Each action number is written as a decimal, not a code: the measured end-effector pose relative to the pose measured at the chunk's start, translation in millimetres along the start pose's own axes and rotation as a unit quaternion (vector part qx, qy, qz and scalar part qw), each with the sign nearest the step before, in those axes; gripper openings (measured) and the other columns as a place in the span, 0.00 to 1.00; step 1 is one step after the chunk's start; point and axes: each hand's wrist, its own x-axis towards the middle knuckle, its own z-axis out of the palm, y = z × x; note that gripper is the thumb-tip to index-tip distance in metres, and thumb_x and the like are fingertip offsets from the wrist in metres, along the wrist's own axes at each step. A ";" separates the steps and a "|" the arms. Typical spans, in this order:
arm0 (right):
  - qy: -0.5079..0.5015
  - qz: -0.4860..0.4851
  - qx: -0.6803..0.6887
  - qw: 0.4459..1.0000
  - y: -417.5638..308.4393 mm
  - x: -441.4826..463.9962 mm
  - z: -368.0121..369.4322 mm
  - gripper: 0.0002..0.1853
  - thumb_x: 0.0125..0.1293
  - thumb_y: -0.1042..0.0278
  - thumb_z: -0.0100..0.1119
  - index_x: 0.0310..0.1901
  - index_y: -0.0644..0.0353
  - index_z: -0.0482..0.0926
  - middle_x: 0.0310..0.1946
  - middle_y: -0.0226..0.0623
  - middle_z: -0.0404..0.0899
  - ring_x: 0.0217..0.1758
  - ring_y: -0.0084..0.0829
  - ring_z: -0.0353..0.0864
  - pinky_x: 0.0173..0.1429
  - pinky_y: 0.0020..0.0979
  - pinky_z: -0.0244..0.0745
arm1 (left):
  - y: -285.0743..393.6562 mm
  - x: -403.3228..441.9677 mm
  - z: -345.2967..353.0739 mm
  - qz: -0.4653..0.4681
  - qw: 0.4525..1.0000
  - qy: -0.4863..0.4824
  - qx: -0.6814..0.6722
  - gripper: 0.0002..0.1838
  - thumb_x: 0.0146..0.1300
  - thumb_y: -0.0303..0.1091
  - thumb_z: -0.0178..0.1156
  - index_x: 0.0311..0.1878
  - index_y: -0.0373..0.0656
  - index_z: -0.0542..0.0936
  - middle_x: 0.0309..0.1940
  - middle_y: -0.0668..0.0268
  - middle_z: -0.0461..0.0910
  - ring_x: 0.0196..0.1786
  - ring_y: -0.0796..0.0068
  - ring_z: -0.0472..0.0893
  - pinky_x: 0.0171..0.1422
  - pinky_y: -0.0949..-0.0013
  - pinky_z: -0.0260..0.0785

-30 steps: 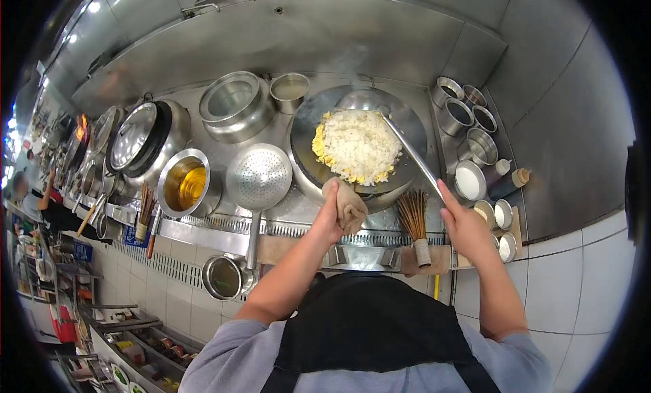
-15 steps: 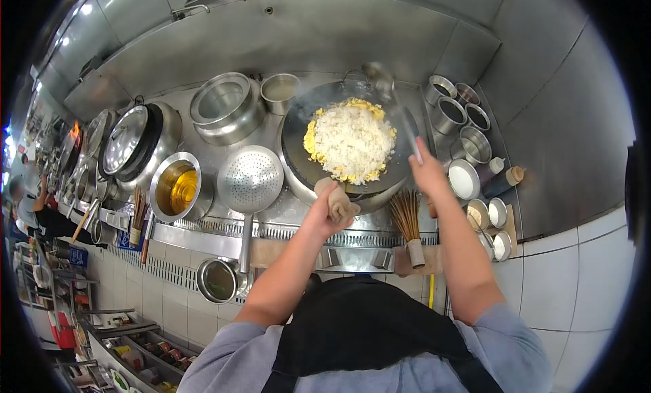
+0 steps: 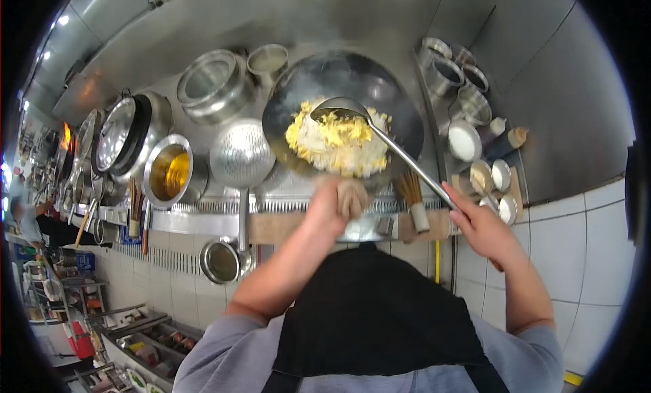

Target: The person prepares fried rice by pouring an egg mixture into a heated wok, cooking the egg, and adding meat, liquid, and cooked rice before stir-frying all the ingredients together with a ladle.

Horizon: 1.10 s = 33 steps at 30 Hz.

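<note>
My left hand [image 3: 330, 206] is closed on a folded beige cloth [image 3: 352, 198] at the near rim of the wok [image 3: 399, 98]; the cloth hides the grip itself. My right hand [image 3: 483, 223] grips the handle of a long metal ladle [image 3: 411, 160], whose bowl reaches over the wok's middle. White rice [image 3: 346, 164] mixed with yellow scrambled egg [image 3: 344, 130] fills the wok's near half, and egg clumps lie right by the ladle bowl. The wok leans toward me, and faint steam hangs above it.
Left of the wok are a perforated strainer [image 3: 243, 154], a pot of yellow oil [image 3: 178, 172] and a large steel pot [image 3: 211, 84]. A bamboo brush [image 3: 414, 202] lies at the counter's front. Seasoning containers [image 3: 464, 141] and bottles line the right. Another person [image 3: 30, 220] stands far left.
The ladle has come from the wok's back edge to over the food, while my right hand drew back toward me. The wok has tilted, and egg now shows on top of the rice.
</note>
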 end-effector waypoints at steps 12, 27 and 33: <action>0.096 -0.007 -0.230 0.968 -17.7 19.9 33.9 0.28 0.70 0.59 0.50 0.71 0.35 0.59 0.22 0.46 0.78 0.26 0.48 0.79 0.33 0.46 0.74 | -38.9 -19.8 -42.5 0.055 0.984 0.095 0.142 0.17 0.70 0.37 0.40 0.30 0.38 0.72 0.23 0.56 0.77 0.23 0.72 0.75 0.19 0.73 0.62; 0.086 0.069 -0.032 0.993 -22.6 47.3 93.3 0.26 0.73 0.57 0.46 0.71 0.38 0.58 0.27 0.40 0.79 0.25 0.39 0.79 0.31 0.40 0.75 | -8.2 0.6 -63.9 0.042 0.971 0.135 0.192 0.14 0.69 0.35 0.40 0.33 0.40 0.72 0.23 0.58 0.75 0.15 0.76 0.68 0.11 0.81 0.50; 0.059 -0.021 0.749 0.659 -94.1 35.5 71.4 0.35 0.69 0.36 0.44 0.68 0.54 0.62 0.32 0.39 0.76 0.32 0.34 0.77 0.38 0.36 0.76 | 59.4 66.4 -26.7 0.056 0.988 0.014 0.147 0.15 0.69 0.43 0.47 0.34 0.42 0.71 0.21 0.60 0.76 0.15 0.78 0.72 0.12 0.78 0.57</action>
